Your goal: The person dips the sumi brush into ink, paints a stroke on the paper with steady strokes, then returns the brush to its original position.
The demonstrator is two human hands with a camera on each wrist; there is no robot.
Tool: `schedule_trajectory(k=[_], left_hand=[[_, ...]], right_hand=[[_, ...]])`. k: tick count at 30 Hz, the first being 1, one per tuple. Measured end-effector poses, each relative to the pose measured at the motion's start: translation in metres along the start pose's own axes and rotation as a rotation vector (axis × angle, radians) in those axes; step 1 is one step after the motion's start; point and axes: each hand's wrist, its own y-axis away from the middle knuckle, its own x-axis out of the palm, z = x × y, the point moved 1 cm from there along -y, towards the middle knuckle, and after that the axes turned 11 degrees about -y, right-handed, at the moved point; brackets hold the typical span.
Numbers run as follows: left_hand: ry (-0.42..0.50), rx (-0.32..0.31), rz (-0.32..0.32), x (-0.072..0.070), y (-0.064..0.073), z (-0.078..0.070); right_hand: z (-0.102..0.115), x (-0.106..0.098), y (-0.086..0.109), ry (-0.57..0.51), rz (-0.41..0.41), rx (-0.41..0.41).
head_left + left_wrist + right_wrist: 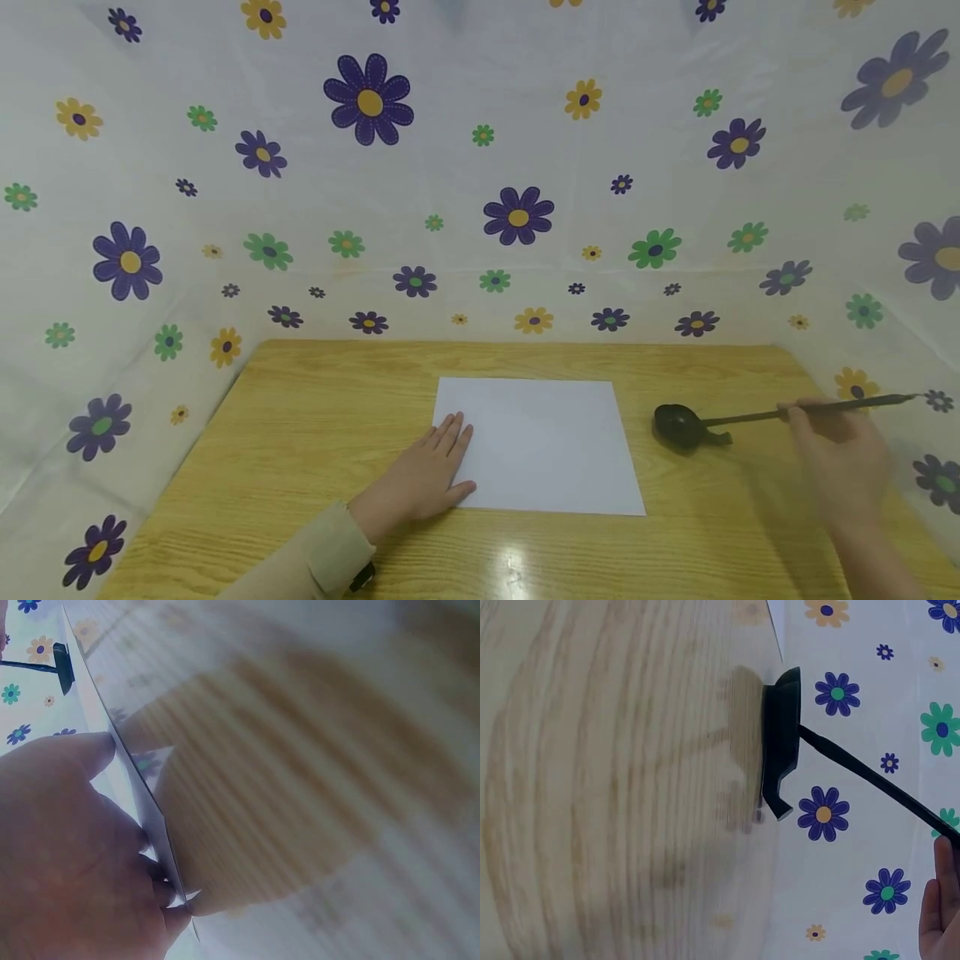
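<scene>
A blank white sheet of paper (547,450) lies on the table, and my left hand (431,471) rests flat on its left edge with straight fingers. In the left wrist view, the left hand (82,847) is on the paper's near side. To the right of the paper sits a small black ink dish (677,423) with a curved stem. My right hand (843,454) pinches a long dark brush (750,417), tilted, its lower end at the dish. In the right wrist view, the brush (877,780) meets the ink dish (781,727); its tip is hidden inside.
The wood-grain table (330,417) is glossy and reflects light. White sheeting with printed flowers (517,217) stands behind it and along both sides. A dark band or watch (363,577) shows at the left sleeve.
</scene>
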Motion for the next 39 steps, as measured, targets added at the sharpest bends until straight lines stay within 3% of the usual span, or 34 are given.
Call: schedule_trajectory(k=[5, 19, 24, 29, 34, 39], left_hand=[[-0.006, 0.009, -0.001, 0.001, 0.0, 0.0], [-0.033, 0.003, 0.018, 0.0, 0.0, -0.001], [-0.041, 0.003, 0.021, -0.001, 0.001, 0.0], [-0.041, 0.003, 0.019, -0.001, 0.002, 0.0], [-0.025, 0.003, 0.021, -0.001, 0.002, 0.0], [-0.025, 0.009, 0.019, -0.001, 0.002, 0.0]], right_hand=[[0.003, 0.0, 0.001, 0.018, 0.006, 0.025], [0.004, -0.015, 0.005, -0.019, -0.075, -0.055], [0.006, -0.02, 0.002, 0.053, -0.091, -0.035], [0.011, -0.027, -0.001, 0.011, -0.094, -0.027], [0.015, -0.022, 0.001, -0.044, -0.094, -0.04], [0.013, -0.016, 0.005, 0.021, -0.075, -0.058]])
